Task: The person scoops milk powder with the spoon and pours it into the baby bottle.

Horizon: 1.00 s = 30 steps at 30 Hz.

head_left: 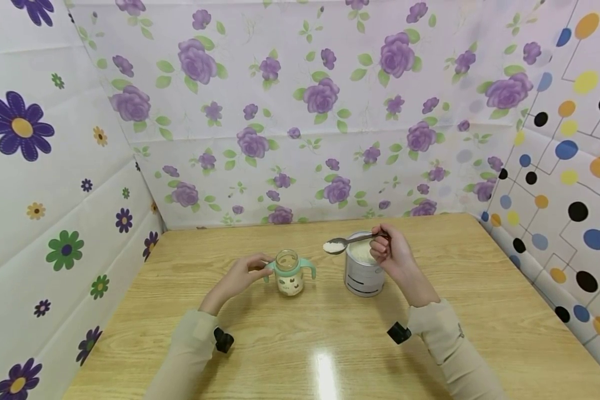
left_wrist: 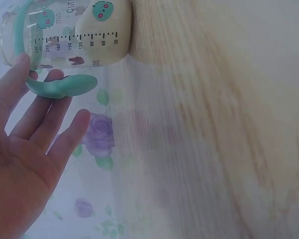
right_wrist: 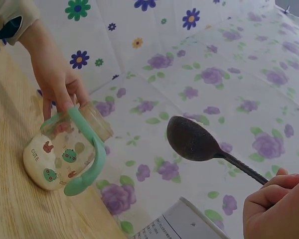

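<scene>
A clear baby bottle (head_left: 290,284) with a mint-green collar and two handles stands uncapped on the table, with cream-coloured contents in its lower part in the left wrist view. My left hand (head_left: 241,275) holds its left handle (left_wrist: 62,86) between thumb and fingers. My right hand (head_left: 394,254) grips a dark spoon (right_wrist: 192,139) by the end of its handle. White powder (head_left: 334,246) lies in the spoon's bowl, which is held level just left of an open can (head_left: 364,279). Pale powder (head_left: 361,253) shows inside the can, below my right hand.
The wooden table (head_left: 300,328) has a flower-printed sheet (head_left: 290,111) behind it. Patterned sheets also line its left and right sides. A small gap of tabletop separates the bottle from the can. Black wrist cameras (head_left: 223,339) are strapped to both forearms.
</scene>
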Each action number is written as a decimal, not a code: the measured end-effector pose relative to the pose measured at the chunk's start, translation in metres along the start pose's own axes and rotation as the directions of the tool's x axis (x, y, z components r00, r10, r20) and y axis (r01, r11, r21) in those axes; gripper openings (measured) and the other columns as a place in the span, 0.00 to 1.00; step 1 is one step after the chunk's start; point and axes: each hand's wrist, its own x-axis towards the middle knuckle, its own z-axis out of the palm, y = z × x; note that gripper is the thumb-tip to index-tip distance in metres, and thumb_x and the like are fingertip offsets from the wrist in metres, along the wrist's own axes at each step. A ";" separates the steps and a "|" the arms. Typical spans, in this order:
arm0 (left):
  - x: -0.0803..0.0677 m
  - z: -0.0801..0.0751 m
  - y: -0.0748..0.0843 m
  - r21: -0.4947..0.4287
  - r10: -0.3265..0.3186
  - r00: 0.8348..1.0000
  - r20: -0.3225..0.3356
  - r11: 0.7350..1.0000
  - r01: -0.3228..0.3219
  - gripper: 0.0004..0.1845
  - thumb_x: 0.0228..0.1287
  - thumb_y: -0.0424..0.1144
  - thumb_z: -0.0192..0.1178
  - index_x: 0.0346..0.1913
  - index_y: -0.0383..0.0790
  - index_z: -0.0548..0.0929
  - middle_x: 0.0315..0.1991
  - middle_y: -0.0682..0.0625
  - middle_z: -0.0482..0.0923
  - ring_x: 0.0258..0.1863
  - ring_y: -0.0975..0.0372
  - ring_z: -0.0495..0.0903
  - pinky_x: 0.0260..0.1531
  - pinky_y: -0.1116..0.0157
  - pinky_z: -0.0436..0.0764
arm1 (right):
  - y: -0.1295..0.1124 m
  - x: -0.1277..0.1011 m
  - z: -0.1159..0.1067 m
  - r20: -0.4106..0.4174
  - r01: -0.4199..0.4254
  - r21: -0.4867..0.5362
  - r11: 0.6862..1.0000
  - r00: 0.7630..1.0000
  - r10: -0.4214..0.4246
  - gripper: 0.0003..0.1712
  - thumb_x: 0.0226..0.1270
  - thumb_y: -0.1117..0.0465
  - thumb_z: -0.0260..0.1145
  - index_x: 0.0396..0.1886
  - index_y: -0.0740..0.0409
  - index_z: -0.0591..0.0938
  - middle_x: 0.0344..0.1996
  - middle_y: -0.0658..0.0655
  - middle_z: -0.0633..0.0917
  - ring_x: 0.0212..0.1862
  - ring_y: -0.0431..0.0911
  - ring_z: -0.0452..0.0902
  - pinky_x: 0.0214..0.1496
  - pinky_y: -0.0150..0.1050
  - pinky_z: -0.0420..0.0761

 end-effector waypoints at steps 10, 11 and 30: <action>-0.001 -0.001 0.000 0.027 0.013 1.000 -0.007 1.000 -0.013 0.15 0.68 0.45 0.60 0.56 0.50 0.81 0.44 0.47 0.85 0.49 0.54 0.82 0.54 0.49 0.79 | 0.001 0.000 0.004 -0.014 0.007 -0.006 1.000 1.000 -0.007 0.27 0.81 0.57 0.37 0.22 0.56 0.75 0.08 0.44 0.65 0.14 0.35 0.55 0.21 0.26 0.49; 0.000 -0.001 0.000 0.030 0.012 1.000 -0.010 0.999 -0.011 0.15 0.68 0.44 0.60 0.56 0.50 0.81 0.45 0.48 0.85 0.49 0.54 0.82 0.55 0.49 0.79 | 0.002 0.001 0.004 -0.011 0.008 -0.011 1.000 1.000 -0.008 0.27 0.82 0.57 0.36 0.23 0.56 0.74 0.08 0.44 0.65 0.14 0.35 0.54 0.21 0.26 0.49; 0.001 0.000 0.000 0.061 0.036 0.999 -0.014 0.998 -0.035 0.16 0.68 0.44 0.59 0.56 0.47 0.81 0.49 0.46 0.84 0.51 0.52 0.82 0.54 0.49 0.79 | 0.009 0.003 0.010 0.016 0.001 -0.056 0.998 1.000 0.000 0.25 0.81 0.56 0.37 0.25 0.56 0.73 0.08 0.44 0.65 0.14 0.34 0.56 0.20 0.26 0.51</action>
